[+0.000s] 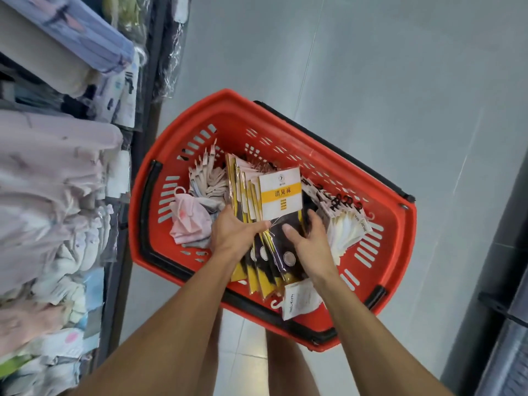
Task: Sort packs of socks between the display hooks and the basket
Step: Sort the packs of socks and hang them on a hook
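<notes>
Left arm (177, 310): bare, enters from the near left corner and reaches far and rightward, nearly straight.
Left wrist: in line with the forearm, unbent.
Left hand (235, 234): back facing up, thumb stretched right across the front of the bundle of sock packs (273, 250). The fingers grip its left edge, their tips hidden, probably curled behind.
Right arm (371, 324): bare, enters from the near right and angles far and leftward toward the left arm.
Right wrist: bent slightly inward.
Right hand (311, 244): holds the bundle's right side, thumb flat on the front, fingers wrapped round the far right edge.
Hands: close together, not touching.
</notes>
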